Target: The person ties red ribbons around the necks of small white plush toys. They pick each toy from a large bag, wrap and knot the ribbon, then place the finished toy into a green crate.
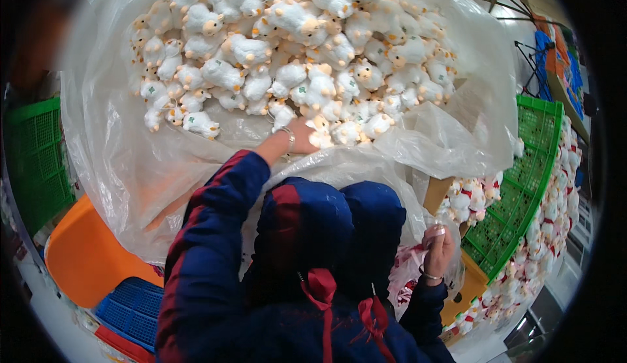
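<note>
A large heap of small white plush animals (248, 51) with tan muzzles and orange-tan feet lies in a big clear plastic bag (450, 144) before me. My left hand (302, 136), with bracelets at the wrist, reaches to the heap's near edge. Its fingers curl against one plush animal (320, 132), partly hidden by it. Over to the right, beside my knee, my right hand (440, 251) is closed, thumb and fingers pinching a small pale shiny strip (435, 231). Just below that hand is a clear bag (405, 265) with pink and red contents I cannot make out.
Green plastic crates stand at the right (516, 187) and far left (36, 160). More plush toys with red trim (522, 265) fill the right side. An orange chair (91, 252) and a blue crate (132, 307) are at my lower left. A cardboard box (467, 284) sits by my right arm.
</note>
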The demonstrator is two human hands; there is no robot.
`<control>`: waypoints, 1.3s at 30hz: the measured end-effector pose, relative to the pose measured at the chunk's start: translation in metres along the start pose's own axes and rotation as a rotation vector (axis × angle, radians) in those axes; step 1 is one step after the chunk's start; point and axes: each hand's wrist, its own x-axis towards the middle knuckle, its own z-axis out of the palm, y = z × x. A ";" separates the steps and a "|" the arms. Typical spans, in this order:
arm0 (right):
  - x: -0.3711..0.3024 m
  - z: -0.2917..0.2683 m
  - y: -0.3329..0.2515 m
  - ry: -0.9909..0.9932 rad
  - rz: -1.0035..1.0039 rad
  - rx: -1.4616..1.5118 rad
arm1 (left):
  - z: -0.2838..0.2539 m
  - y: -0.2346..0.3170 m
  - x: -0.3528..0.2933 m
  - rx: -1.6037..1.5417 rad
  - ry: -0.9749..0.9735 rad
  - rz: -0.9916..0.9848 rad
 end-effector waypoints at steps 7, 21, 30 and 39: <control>0.013 -0.006 -0.027 0.144 -0.224 0.139 | -0.170 0.123 -0.199 -0.628 0.630 0.507; -0.052 0.038 -0.112 -0.451 -0.294 1.065 | -0.023 0.278 -0.378 0.026 0.097 0.989; -0.089 0.062 -0.111 -0.632 -0.221 1.085 | 0.003 0.278 -0.348 -1.046 0.457 0.537; -0.048 0.051 -0.057 -0.335 -0.239 0.518 | 0.005 0.257 -0.351 -1.015 0.684 0.348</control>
